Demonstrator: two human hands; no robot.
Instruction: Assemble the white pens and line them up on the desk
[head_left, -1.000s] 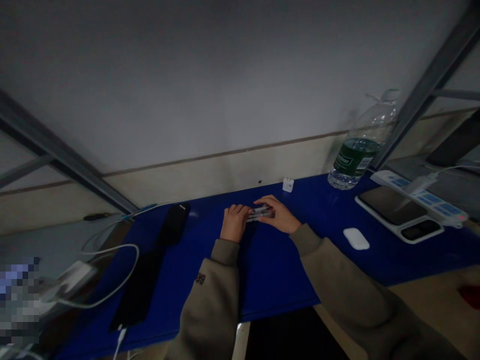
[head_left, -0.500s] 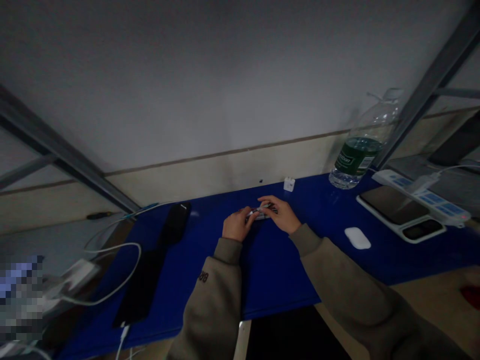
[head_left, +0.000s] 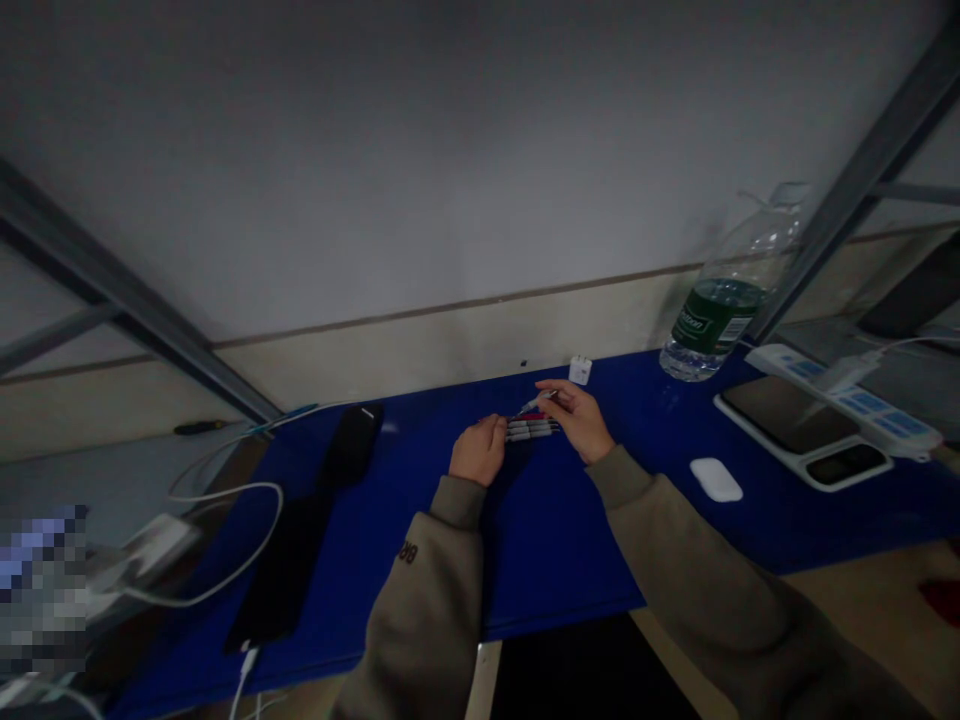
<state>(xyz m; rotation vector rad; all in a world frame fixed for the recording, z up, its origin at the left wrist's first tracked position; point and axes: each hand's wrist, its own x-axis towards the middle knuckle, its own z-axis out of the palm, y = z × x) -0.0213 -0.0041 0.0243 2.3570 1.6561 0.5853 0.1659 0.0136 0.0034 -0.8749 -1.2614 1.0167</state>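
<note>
While R hand [head_left: 577, 420] pinches 1 slim white-tipped pen [head_left: 534, 403] btwn thumb & fingers in a narrow grip, a row of approx. 4 slim grey-and-red pens [head_left: 532, 429] lies flat on the dark-blue table top [head_left: 420, 560], far-centre. L hand [head_left: 478, 450], loosely open, sits just left of the row, apparently to steady it. Far of row: 1 small white plug charger [head_left: 580, 370]. To right: 1 clear plastic water bottle w/ green label [head_left: 712, 330], 1 white oval mouse [head_left: 716, 479].
</note>
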